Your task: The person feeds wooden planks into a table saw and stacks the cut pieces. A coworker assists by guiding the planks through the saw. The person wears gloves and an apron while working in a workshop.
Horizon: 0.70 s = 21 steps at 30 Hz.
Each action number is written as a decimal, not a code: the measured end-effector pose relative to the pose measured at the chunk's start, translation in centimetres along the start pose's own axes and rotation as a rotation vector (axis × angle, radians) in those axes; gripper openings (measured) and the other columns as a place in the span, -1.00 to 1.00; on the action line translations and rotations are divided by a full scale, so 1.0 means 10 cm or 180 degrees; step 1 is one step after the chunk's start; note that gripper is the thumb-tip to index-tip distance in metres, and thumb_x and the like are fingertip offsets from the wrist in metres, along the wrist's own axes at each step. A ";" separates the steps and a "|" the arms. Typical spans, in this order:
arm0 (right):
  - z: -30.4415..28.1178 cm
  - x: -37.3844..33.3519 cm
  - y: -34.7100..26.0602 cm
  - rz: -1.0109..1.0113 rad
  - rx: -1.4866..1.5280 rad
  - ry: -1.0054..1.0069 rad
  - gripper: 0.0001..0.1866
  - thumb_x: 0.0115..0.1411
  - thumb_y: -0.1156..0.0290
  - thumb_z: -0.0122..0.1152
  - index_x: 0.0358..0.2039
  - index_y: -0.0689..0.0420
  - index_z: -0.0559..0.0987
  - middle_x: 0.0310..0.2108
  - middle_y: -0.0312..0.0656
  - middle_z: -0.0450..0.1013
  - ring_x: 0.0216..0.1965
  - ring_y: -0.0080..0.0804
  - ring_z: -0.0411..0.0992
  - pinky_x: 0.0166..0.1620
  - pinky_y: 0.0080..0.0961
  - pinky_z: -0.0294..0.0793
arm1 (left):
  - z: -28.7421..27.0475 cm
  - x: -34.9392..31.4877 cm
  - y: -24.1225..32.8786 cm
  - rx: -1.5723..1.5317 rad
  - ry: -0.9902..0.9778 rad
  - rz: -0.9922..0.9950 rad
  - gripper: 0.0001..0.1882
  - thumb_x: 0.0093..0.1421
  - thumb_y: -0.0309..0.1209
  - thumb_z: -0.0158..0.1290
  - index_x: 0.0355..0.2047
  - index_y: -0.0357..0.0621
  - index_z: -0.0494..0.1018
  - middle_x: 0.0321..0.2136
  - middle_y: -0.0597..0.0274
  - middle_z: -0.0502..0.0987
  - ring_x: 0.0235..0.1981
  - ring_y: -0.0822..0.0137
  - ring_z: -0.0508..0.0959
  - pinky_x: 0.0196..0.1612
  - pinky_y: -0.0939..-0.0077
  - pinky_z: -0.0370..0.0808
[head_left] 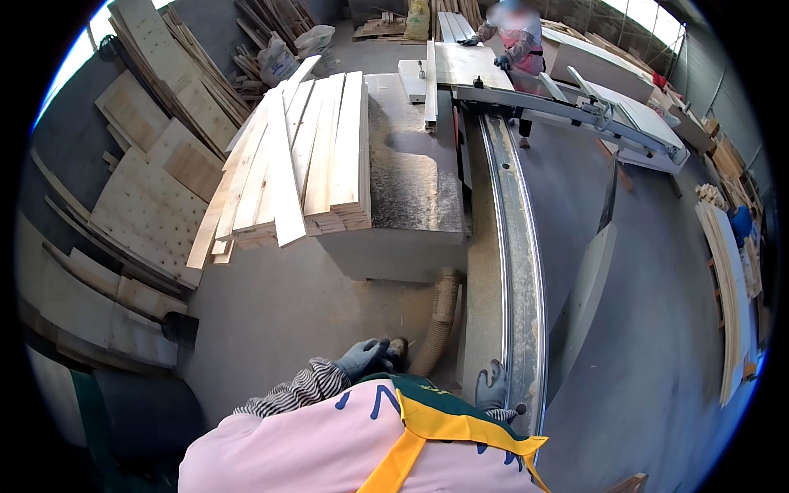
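Observation:
My left hand (363, 359), in a grey glove with darker fingertips, hangs in front of my body above the floor. Its fingers are loosely bent, and nothing shows in them. Lower right, my right hand (492, 386), gloved the same way, is open with the thumb apart, beside the long metal rail (518, 246) of a sliding table saw. Whether it touches the rail's edge I cannot tell. Ahead of me stands the saw table (415, 185), dusted with sawdust. Stacked pale wooden boards (341, 152) cover its left side, with one loose board (285, 185) slanting across the top.
A ribbed hose (440, 320) runs down under the saw table. Across the saw, a gloved co-worker (518, 41) stands at a wide panel (472, 66). A crossbar (567, 111) spans the rail's far end. Wood sheets (148, 205) lean along the left wall; panels (727, 287) stand at right.

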State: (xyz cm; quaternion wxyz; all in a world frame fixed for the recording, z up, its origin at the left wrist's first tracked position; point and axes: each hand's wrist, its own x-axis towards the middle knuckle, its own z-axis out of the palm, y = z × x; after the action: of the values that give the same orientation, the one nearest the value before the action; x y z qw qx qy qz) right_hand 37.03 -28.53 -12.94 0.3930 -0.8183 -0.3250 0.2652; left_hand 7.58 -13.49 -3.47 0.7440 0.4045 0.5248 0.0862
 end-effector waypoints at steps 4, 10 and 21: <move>0.08 0.01 0.02 -0.0399 -0.0363 0.0135 -0.56 0.09 0.41 0.16 0.01 0.20 0.41 0.03 -0.02 0.33 -0.01 -0.14 0.36 -0.03 -0.44 0.36 | -0.06 0.08 -0.04 0.0069 0.0032 0.0000 -0.38 0.19 0.14 -0.08 -0.10 -0.22 0.36 -0.40 0.12 0.54 -0.41 0.29 0.57 -0.28 0.49 0.53; 0.21 0.01 0.07 -0.0080 -0.0038 -0.0024 -0.55 0.07 0.41 0.17 0.02 0.17 0.41 0.00 -0.02 0.37 0.04 -0.13 0.32 0.03 -0.37 0.34 | -0.16 0.20 -0.10 -0.0158 0.0248 -0.0100 -0.43 0.22 0.09 -0.08 -0.03 -0.16 0.31 -0.38 0.07 0.51 -0.42 0.24 0.57 -0.33 0.41 0.54; 0.31 0.05 0.14 -0.0013 0.0034 -0.0025 -0.52 0.05 0.43 0.19 0.02 0.19 0.39 -0.02 -0.02 0.37 0.05 -0.08 0.30 0.10 -0.31 0.29 | -1.02 1.66 0.80 -0.0436 0.1195 0.0874 -0.25 0.23 -0.15 0.02 0.31 0.34 -0.17 -0.23 0.10 0.44 -0.58 0.32 0.49 -0.55 0.49 0.46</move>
State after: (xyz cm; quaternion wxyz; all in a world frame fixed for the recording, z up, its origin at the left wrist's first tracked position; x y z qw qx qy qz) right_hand 35.69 -27.35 -15.93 0.3966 -0.8145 -0.3268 0.2694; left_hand 8.53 6.15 -10.96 0.6404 0.3976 0.5869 0.2956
